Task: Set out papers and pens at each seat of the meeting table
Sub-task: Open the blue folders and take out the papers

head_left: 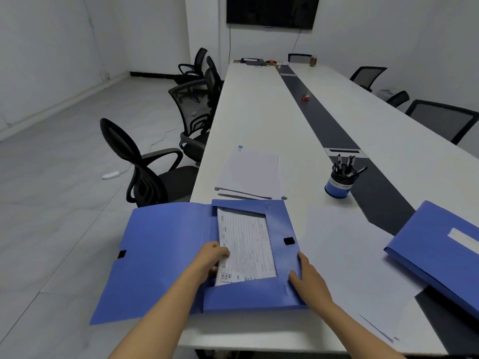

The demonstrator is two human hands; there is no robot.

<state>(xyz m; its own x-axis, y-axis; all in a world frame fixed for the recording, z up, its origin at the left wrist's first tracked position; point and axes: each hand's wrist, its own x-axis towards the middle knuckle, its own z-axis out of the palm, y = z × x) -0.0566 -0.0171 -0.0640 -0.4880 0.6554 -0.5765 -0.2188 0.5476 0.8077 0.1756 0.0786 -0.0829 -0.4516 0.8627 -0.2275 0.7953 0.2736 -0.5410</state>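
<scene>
An open blue file box (160, 255) lies at the near end of the white meeting table (259, 110), its lid folded out to the left over the table's edge. Printed papers (246, 244) lie inside it. My left hand (211, 260) curls its fingers over the left edge of those papers. My right hand (308, 278) rests on the box's right flap with its fingers fairly straight. Just beyond the box lies a stack of white papers (250, 174) with binder clips. A blue cup of black pens (338, 181) stands to the right of the stack.
A second, closed blue file box (440, 250) lies at the right, with loose sheets (363, 268) under and beside it. A dark strip (318, 117) runs down the table's middle. Black office chairs (145, 164) line both sides. Small items sit at the far end under a wall screen (272, 11).
</scene>
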